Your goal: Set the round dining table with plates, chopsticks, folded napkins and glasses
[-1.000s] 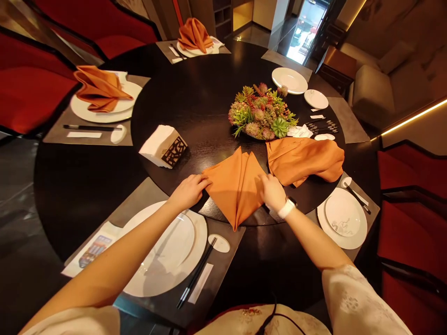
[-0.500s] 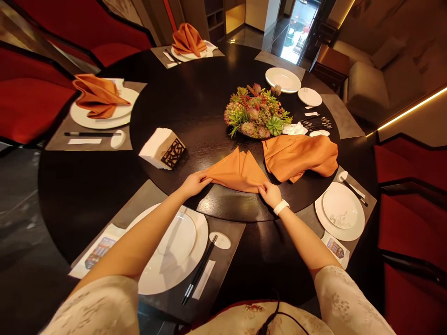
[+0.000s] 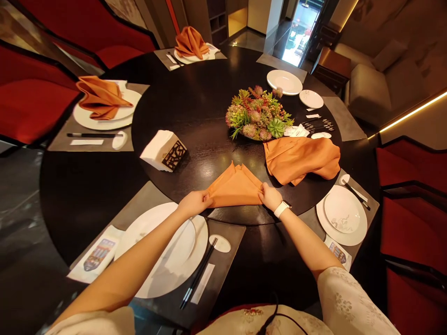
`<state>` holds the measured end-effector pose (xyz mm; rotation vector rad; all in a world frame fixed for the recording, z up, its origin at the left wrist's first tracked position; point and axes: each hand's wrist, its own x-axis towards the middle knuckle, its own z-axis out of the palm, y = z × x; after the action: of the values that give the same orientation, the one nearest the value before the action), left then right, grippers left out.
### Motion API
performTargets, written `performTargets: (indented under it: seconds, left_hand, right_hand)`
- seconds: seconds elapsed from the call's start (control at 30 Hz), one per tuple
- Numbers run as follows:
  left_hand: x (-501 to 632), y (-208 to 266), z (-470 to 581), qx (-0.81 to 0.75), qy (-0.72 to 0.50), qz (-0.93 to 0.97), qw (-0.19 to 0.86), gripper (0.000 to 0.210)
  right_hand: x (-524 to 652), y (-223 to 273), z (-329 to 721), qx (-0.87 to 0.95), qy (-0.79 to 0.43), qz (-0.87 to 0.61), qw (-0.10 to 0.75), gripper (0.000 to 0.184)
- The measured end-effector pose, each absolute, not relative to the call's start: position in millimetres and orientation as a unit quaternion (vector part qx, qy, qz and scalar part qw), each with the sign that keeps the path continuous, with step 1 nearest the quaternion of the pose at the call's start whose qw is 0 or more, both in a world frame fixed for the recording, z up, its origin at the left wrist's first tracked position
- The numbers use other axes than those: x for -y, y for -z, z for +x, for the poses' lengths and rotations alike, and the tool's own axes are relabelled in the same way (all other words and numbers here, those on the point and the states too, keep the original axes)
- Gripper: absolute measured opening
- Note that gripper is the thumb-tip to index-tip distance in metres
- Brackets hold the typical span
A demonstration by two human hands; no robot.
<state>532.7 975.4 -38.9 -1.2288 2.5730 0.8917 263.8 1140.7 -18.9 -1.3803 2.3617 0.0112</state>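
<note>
An orange cloth napkin point(image 3: 235, 187), folded to a broad shape with a peaked upper edge, is stretched between my hands over the dark turntable point(image 3: 181, 111). My left hand point(image 3: 194, 203) pinches its left corner. At the opposite corner my right hand point(image 3: 271, 196), with a white-strapped watch at the wrist, grips the cloth between thumb and fingers. Just beyond my right hand lies a loose heap of orange cloth napkins point(image 3: 302, 159). Nearest my left forearm is a stack of white plates point(image 3: 200, 232) on a grey placemat point(image 3: 232, 232).
A flower arrangement point(image 3: 258, 114) and a napkin holder point(image 3: 163, 150) stand on the turntable. Chopsticks point(image 3: 199, 273) lie beside the front plates. Folded orange napkins point(image 3: 103, 97) top two far settings. Spare plates point(image 3: 284, 82) sit at the back right. Red chairs point(image 3: 412, 228) surround the table.
Both hands keep hold of the napkin. My left hand has come down toward me, and the napkin's lower edge now hangs lower and straighter, its folds flatter. The view has shifted slightly.
</note>
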Motion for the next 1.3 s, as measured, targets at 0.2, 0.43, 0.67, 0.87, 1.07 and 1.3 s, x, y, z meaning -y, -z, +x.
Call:
performTargets:
  seconds: [0.2,0.43,0.67,0.87,1.07,1.3]
  left_hand:
    - [-985.5,35.4,468.3,-0.928,-0.194,-0.298,-0.109,0.045]
    - [-993.9,89.8,433.8,-0.945,-0.201,-0.237,-0.104,0.061]
    - [-986.9,82.2,444.6,-0.948,-0.168,-0.265,-0.058,0.059]
    - [-981.3,55.9,467.0,-0.905,-0.202,-0.35,-0.131,0.046]
    - [-1006.7,47.5,451.0,-0.579,-0.612,-0.522,-0.132,0.047]
    - [-1015.7,55.0,436.9,-0.457,-0.679,-0.559,-0.133,0.035]
  right_hand:
    - [-1105.8,33.5,291.2,-0.757,0.09,-0.644,0.066,0.055]
    - [-1089.3,82.0,291.4,-0.679,0.124,-0.721,0.068,0.062]
    - [-1098.2,78.9,277.6,-0.717,0.082,-0.687,0.082,0.07]
    - [-1110.5,43.8,269.3,-0.805,0.21,-0.551,0.068,0.067]
    - [-1093.5,46.2,294.8,-0.754,0.407,-0.284,0.431,0.049]
    - [-1084.4,52.7,299.0,-0.73,0.463,-0.118,0.488,0.013]
